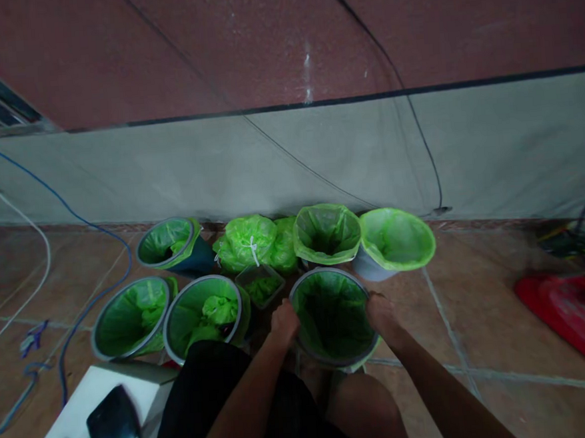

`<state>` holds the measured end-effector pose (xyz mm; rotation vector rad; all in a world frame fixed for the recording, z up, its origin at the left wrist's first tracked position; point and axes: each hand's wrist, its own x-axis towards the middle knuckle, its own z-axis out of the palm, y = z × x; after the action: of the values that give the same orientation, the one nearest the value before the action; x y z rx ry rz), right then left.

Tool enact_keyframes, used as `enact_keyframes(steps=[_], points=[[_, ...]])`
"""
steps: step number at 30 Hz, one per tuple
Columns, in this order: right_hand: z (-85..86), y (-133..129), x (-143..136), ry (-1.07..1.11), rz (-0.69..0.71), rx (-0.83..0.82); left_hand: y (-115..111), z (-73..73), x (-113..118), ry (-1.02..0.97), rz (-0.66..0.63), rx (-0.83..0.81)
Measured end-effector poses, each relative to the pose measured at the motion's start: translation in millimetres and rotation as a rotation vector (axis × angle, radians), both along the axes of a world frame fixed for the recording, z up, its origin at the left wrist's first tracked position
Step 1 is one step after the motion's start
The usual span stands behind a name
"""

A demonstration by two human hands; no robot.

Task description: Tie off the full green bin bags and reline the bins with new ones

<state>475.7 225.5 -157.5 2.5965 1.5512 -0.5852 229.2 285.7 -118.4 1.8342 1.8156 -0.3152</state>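
Observation:
A round trash can (336,359) with a grey rim and a green bag lining stands in front of my knees. My left hand (285,321) is closed on the left side of its rim. On the opposite side, my right hand (380,311) grips the rim too. The inside of the can is dark, and its lower part is mostly hidden. Just behind it are a can with a loose green liner (326,233) and a pale can with a green liner (397,238) folded over its edge.
Several more lined cans, one of them a grey-rimmed can (129,317), stand left. Tied green bags (251,242) and a small clear tub (261,286) sit between. A phone (115,428) lies on a white box (71,421). A blue hose (86,312) crosses the floor; a red object (564,313) lies right.

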Motion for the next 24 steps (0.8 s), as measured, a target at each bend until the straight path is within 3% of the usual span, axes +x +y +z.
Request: enact_keyframes(steps=[11,17,20,24], points=[[-12.3,-13.4,-6.0,0.019,-0.055,0.034,-19.5,-15.7,2.6,0.071,0.06,0.115],[-6.4,-10.4,-9.3,0.033,-0.081,0.035,-23.3,-19.1,0.7,0.055,0.089,0.131],[-2.0,-13.1,-9.1,0.039,-0.111,0.052,-25.7,-18.1,-1.8,0.006,0.178,0.121],[-5.1,-38.9,-9.7,0.176,-0.303,0.152,-32.1,-22.2,-7.3,-0.139,0.47,0.106]])
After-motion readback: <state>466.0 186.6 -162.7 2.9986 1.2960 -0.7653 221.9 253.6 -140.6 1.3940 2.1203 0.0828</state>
